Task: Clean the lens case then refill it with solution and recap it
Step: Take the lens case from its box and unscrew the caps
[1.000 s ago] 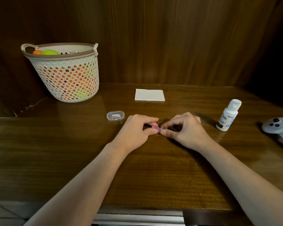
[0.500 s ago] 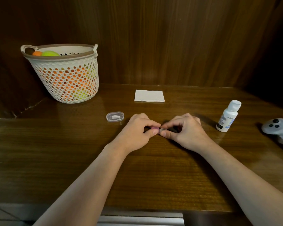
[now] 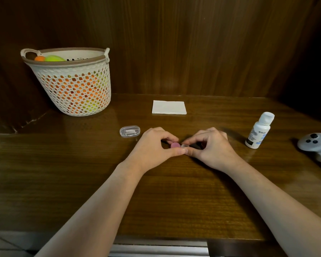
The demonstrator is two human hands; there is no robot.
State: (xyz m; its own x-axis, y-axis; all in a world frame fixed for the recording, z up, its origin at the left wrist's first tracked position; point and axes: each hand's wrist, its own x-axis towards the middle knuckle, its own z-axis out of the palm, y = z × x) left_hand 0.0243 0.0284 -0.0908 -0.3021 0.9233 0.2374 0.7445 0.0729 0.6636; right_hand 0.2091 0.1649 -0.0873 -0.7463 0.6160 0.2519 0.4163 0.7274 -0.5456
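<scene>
Both hands meet over a small lens case (image 3: pixel 183 146) on the middle of the wooden table (image 3: pixel 44 173). My left hand (image 3: pixel 152 147) pinches its pink round cap (image 3: pixel 175 145) between thumb and forefinger. My right hand (image 3: pixel 211 147) grips the case's clear right part, most of it hidden under the fingers. A white solution bottle (image 3: pixel 258 130) with a white cap stands upright to the right of my right hand. A folded white tissue (image 3: pixel 169 107) lies flat behind the hands.
A clear oval box (image 3: pixel 130 131) with tweezers inside lies just left of my left hand. A white perforated basket (image 3: pixel 72 82) holding orange and green balls stands at the back left. A white controller (image 3: pixel 315 141) lies at the right edge. Wood panels wall the back.
The hands stay together on the case. The pink cap shows more between my left thumb and forefinger than half a second ago.
</scene>
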